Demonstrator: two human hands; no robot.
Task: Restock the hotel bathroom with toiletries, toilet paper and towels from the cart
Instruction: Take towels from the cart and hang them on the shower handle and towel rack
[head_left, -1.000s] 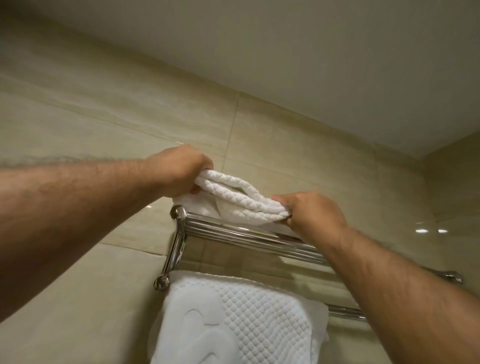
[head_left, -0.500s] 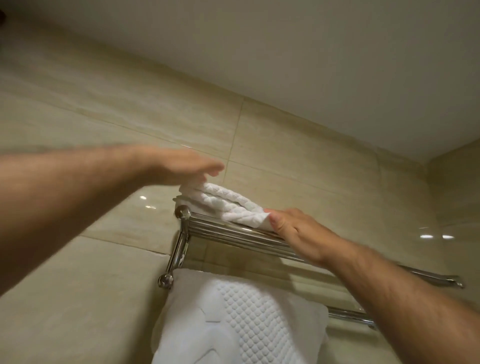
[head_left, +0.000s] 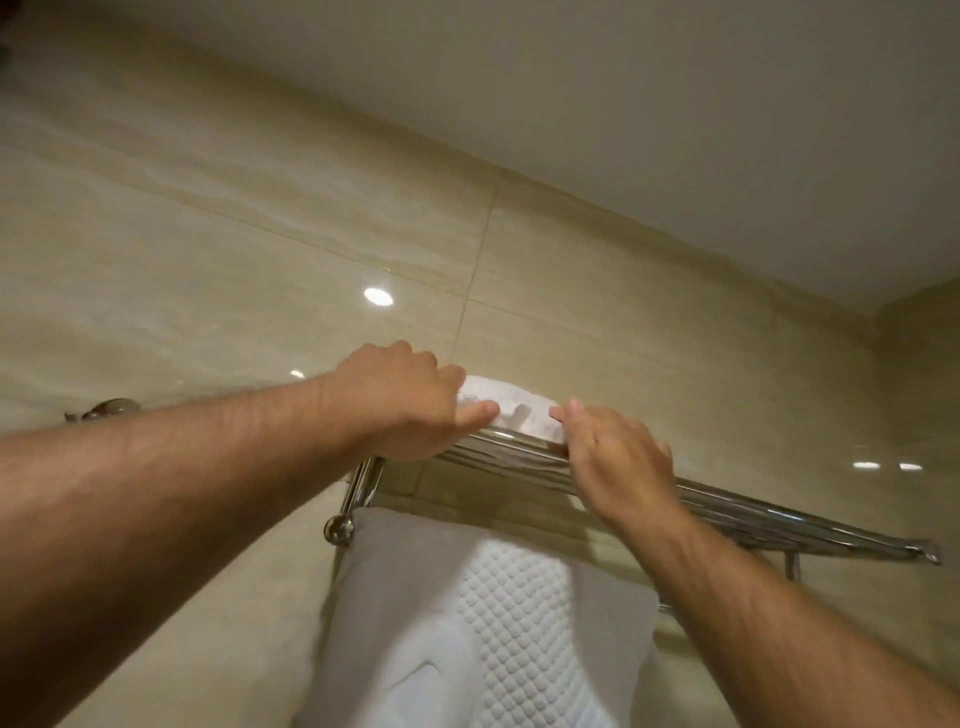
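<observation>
A folded white towel (head_left: 519, 405) lies on top of the chrome towel rack (head_left: 779, 514), near its left end. My left hand (head_left: 400, 400) covers the towel's left end, fingers curled over the top and thumb against the front edge. My right hand (head_left: 613, 457) rests at the towel's right front corner; its thumb tip touches the towel and the other fingers lie over the rack's front rails. Most of the folded towel is hidden behind both hands. Below, a large white waffle-textured towel (head_left: 498, 623) hangs from the rack's lower bar.
The rack is fixed high on a glossy beige tiled wall (head_left: 260, 234), close under the ceiling (head_left: 675, 104). To the right of my hands the rack's rails (head_left: 857, 540) are bare. A small metal wall hook (head_left: 109, 408) sits at the left.
The towel went from held above the rack to lying on it. My left hand came down from hovering flat onto the towel's left end. My right hand shifted to its right front corner.
</observation>
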